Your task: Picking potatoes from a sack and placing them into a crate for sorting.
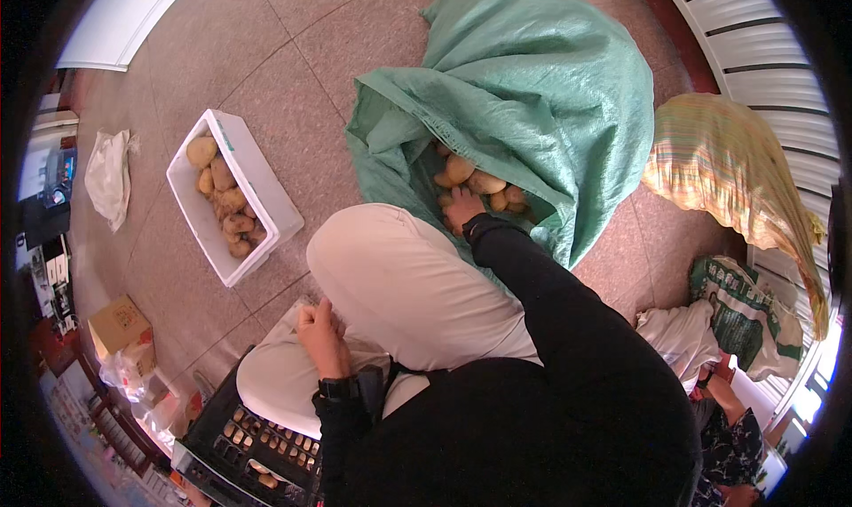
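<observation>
My right hand (462, 210) reaches into the open mouth of a green woven sack (552, 101), its fingers on potatoes (486, 182); whether it grips one is hard to tell. Over my bent leg in pale trousers, my left hand (321, 339) hangs with curled fingers, and no object shows in it. To the left on the floor stands a white foam box (279, 220), tilted in view, with several potatoes (229, 201) inside.
Near my left leg is a black plastic crate (226, 450). A striped sack (719, 167) leans by the right wall, above a green-and-white printed bag (739, 314). Another person (729, 434) is at lower right. A white bag (108, 177) and cardboard box (120, 324) lie left.
</observation>
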Tool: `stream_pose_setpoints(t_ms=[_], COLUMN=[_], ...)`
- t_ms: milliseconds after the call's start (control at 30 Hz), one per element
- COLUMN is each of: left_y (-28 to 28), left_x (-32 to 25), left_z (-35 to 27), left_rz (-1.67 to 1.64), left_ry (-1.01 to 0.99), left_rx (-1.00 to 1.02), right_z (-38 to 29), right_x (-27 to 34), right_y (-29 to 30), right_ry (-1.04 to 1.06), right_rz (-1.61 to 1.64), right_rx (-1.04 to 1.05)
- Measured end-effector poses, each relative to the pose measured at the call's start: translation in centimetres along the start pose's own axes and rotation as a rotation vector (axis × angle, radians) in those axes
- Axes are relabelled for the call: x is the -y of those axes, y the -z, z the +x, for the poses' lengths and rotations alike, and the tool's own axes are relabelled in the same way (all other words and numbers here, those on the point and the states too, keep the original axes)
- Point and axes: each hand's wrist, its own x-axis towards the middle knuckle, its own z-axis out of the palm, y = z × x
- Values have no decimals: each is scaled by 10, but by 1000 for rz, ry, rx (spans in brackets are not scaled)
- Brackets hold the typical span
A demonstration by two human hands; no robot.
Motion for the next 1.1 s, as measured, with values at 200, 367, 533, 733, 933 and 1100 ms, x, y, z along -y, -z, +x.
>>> stream_pose_setpoints(t_ms=[200, 367, 533, 733, 933, 1100], left_y=[5, 4, 1, 2, 3, 6], left_x=[3, 4, 2, 2, 0, 0], left_z=[1, 1, -2, -5, -8, -10], left_rz=[3, 0, -6, -42, -33, -52], left_ry=[-6, -20, -37, -45, -87, -103], left_rx=[17, 12, 12, 25, 26, 29], right_z=[-21, -41, -49, -60, -49, -26], right_x=[-14, -39, -44, -53, -74, -95], right_y=[-13, -12, -20, -6, 12, 23], right_ry=[-30, -54, -211, -402, -511, -515], right_rz=[179, 382, 783, 1589, 1986, 2405], right_rx=[23, 76, 88, 11, 20, -57])
